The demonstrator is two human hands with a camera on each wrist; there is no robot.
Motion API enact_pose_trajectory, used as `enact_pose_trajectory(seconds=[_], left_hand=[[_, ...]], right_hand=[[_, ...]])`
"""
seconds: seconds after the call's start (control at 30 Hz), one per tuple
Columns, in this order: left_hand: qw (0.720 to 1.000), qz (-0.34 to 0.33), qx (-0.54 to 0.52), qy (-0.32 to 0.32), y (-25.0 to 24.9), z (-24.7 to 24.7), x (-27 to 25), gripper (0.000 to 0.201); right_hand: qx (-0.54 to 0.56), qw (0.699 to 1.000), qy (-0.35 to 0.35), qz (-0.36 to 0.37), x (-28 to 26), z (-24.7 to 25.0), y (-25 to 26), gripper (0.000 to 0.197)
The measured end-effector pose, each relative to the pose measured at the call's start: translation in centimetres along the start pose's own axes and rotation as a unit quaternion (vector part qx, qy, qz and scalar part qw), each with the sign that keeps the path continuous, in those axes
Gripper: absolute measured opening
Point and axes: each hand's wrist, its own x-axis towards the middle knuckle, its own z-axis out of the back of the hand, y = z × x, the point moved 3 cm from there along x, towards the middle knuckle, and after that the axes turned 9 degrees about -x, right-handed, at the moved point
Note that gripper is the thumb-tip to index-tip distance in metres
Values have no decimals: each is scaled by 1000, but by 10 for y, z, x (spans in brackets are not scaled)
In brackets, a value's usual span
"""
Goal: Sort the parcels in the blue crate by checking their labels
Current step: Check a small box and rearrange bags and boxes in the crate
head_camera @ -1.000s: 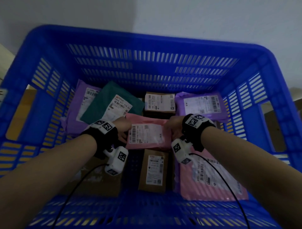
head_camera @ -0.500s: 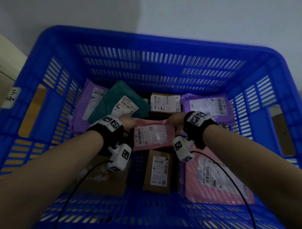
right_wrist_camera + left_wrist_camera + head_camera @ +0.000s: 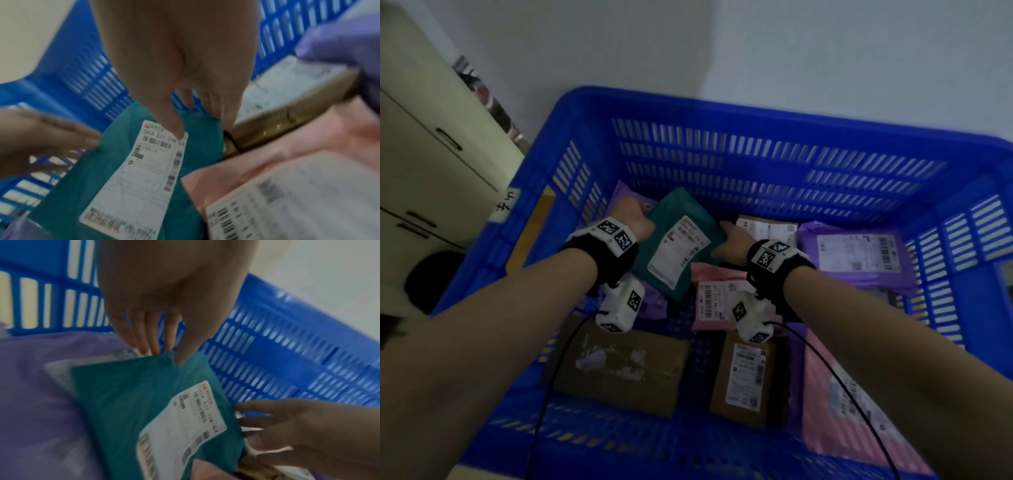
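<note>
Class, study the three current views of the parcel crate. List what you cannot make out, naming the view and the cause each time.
1. Small print on the teal parcel's label: right wrist view, motion blur.
2. Purple parcel at the left wall: head view, mostly covered by the left hand and the teal parcel.
3. Pink parcel's label: right wrist view, blurred and cut off by the edge.
4. Right hand fingertips: head view, hidden behind the teal parcel.

Parcels [image 3: 743, 373] in crate [image 3: 722, 164]; cabinet [image 3: 421, 164] left.
</note>
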Motion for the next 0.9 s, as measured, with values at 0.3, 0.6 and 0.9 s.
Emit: enact_pose_trajectory(seconds=[0.3,0.6,0.9], left_hand=[[994,45,-60,-75,32,6,-2,45],[994,29,-8,-105,39,21,-6,27],[987,50,151,-4,27,32,-30,38]], right_hand=[[21,998,-21,54,-3,-5,24,64],[106,992,68,13,3,-33,44,77],[183,980,76,5,0,-25,41,87]])
